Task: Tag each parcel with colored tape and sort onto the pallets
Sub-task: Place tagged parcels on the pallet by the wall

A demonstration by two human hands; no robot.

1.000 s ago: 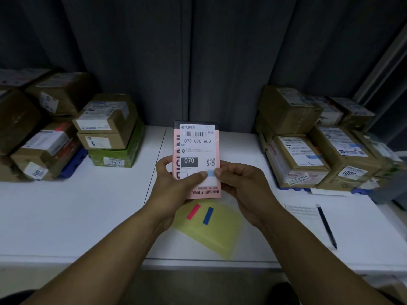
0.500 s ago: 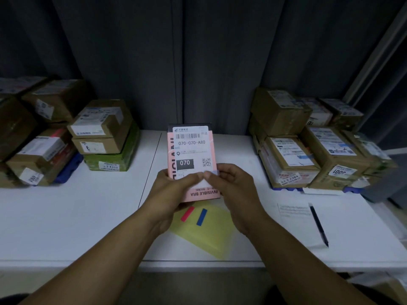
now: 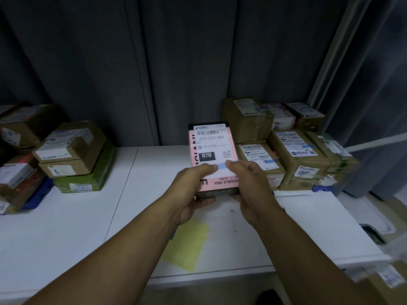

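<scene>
Pink parcel (image 3: 221,183) is what I'm watching: it is held up over the white table (image 3: 66,216), tilted so its label (image 3: 211,142) faces the camera. The left hand (image 3: 193,188) grips the lower left edge, thumb pressed on top and fingers curled underneath. The right hand (image 3: 248,183) clamps the lower right edge the same way. Between the two thumb tips I see a short strip of blue tape (image 3: 222,166) lying flat on the label, just under the black 070 block. A yellow sheet (image 3: 187,245) lies on the table below the wrists. Brown boxes (image 3: 295,155) are stacked just right of the parcel. A second stack (image 3: 70,148) stands well off to the left, resting on a green box (image 3: 88,177).
</scene>
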